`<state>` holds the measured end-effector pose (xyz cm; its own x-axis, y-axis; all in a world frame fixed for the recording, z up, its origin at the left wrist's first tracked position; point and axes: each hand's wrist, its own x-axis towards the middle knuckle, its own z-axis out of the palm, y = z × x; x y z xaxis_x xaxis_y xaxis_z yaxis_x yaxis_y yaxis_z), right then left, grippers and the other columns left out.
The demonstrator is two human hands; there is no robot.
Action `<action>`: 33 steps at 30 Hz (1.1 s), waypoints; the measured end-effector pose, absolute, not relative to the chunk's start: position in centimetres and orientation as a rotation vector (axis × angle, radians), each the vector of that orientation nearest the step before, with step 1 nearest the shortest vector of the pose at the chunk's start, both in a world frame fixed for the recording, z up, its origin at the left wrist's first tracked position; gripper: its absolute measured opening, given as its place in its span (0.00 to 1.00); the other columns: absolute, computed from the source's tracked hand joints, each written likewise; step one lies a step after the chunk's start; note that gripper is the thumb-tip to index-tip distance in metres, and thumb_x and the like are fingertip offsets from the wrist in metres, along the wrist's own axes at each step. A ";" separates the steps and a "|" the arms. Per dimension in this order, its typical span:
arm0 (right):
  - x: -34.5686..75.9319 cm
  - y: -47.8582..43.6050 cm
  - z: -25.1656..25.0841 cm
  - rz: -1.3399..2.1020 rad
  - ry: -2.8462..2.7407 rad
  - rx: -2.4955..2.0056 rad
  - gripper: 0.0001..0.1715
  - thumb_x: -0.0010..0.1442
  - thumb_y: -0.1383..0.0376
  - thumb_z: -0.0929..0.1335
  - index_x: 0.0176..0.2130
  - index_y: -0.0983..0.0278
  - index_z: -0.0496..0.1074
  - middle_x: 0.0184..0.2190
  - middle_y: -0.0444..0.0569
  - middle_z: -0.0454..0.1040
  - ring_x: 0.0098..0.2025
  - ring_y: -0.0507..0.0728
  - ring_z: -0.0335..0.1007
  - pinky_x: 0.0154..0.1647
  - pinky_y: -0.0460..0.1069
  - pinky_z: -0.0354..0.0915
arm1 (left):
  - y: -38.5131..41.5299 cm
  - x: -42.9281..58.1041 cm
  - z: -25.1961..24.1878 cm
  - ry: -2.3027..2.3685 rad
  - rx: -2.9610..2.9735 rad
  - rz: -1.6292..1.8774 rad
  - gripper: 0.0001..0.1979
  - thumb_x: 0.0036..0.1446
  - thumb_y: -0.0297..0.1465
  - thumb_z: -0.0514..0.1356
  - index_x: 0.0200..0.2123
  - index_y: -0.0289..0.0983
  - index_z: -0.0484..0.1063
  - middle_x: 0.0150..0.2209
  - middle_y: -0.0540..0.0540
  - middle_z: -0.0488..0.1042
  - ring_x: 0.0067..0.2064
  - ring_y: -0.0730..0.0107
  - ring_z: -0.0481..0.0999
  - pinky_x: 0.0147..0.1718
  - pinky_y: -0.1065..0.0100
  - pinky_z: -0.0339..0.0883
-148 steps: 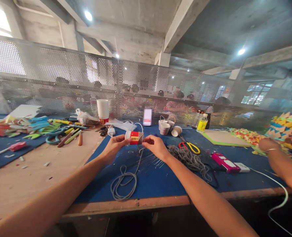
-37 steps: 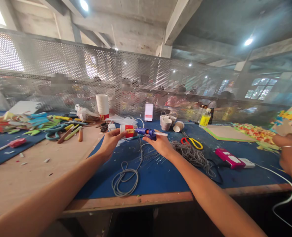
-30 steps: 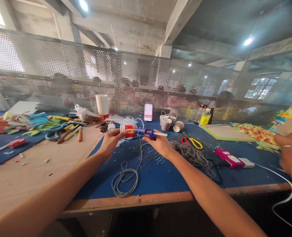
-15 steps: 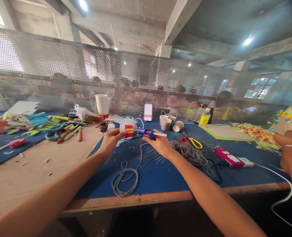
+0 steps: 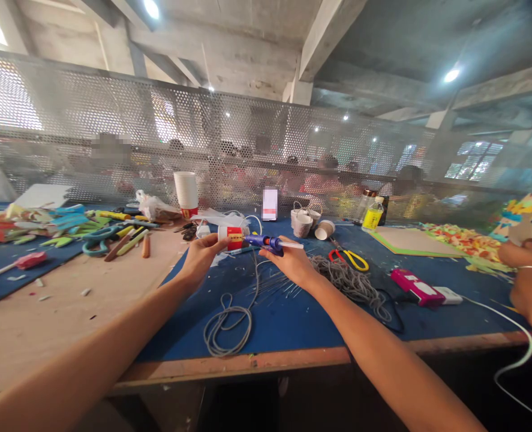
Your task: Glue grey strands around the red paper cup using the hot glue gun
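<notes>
My left hand (image 5: 201, 258) is closed round a small white paper cup with a red band (image 5: 232, 236), held on its side above the blue mat (image 5: 288, 324). My right hand (image 5: 291, 263) grips a blue glue gun (image 5: 267, 242), whose nozzle points left and touches the cup's side. A grey cord runs down from the cup to a loose coil (image 5: 227, 325) on the mat near the front edge. A tangled heap of the same grey cord (image 5: 350, 284) lies just right of my right wrist.
Yellow-handled scissors (image 5: 349, 258), a pink device (image 5: 415, 287), small cups (image 5: 308, 226), a yellow-labelled bottle (image 5: 373, 216) and a white cup stack (image 5: 186, 192) surround the hands. Pens and foam cutouts (image 5: 70, 229) lie left. Another person's hands (image 5: 527, 278) work at the right. A perforated screen (image 5: 248, 156) stands behind.
About five seconds ago both hands held the cup alone. Since then my right hand has taken up the glue gun; over the last second the pose has barely shifted.
</notes>
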<state>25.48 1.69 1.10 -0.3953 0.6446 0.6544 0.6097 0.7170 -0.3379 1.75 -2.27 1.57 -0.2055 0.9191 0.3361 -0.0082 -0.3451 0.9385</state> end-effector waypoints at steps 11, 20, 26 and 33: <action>25.5 1.5 1.2 0.029 -2.138 -0.944 0.17 0.64 0.50 0.70 0.36 0.62 0.73 0.33 0.46 0.73 0.31 0.53 0.67 0.31 0.48 0.57 | -2.4 1.7 1.8 1.151 1.313 1.630 0.15 0.50 0.41 0.70 0.36 0.37 0.84 0.35 0.45 0.83 0.39 0.59 0.77 0.41 0.64 0.64; 25.5 1.4 1.2 0.053 -2.144 -0.969 0.18 0.64 0.50 0.70 0.36 0.62 0.73 0.33 0.46 0.73 0.31 0.54 0.68 0.31 0.48 0.58 | -2.1 1.4 1.5 1.138 1.315 1.636 0.16 0.49 0.43 0.70 0.36 0.37 0.83 0.34 0.45 0.83 0.39 0.59 0.77 0.40 0.65 0.64; 25.5 1.6 1.1 0.029 -2.153 -0.974 0.17 0.64 0.50 0.70 0.36 0.61 0.73 0.33 0.46 0.73 0.31 0.54 0.67 0.31 0.48 0.57 | -2.3 1.6 1.8 1.137 1.293 1.654 0.14 0.48 0.41 0.71 0.32 0.37 0.83 0.34 0.45 0.83 0.38 0.59 0.77 0.39 0.65 0.64; 25.5 1.5 1.2 0.027 -2.166 -0.973 0.17 0.64 0.50 0.70 0.36 0.61 0.73 0.33 0.46 0.73 0.31 0.54 0.67 0.32 0.48 0.58 | -2.2 1.6 1.8 1.149 1.289 1.648 0.17 0.46 0.43 0.71 0.35 0.37 0.83 0.34 0.44 0.83 0.39 0.58 0.78 0.41 0.64 0.65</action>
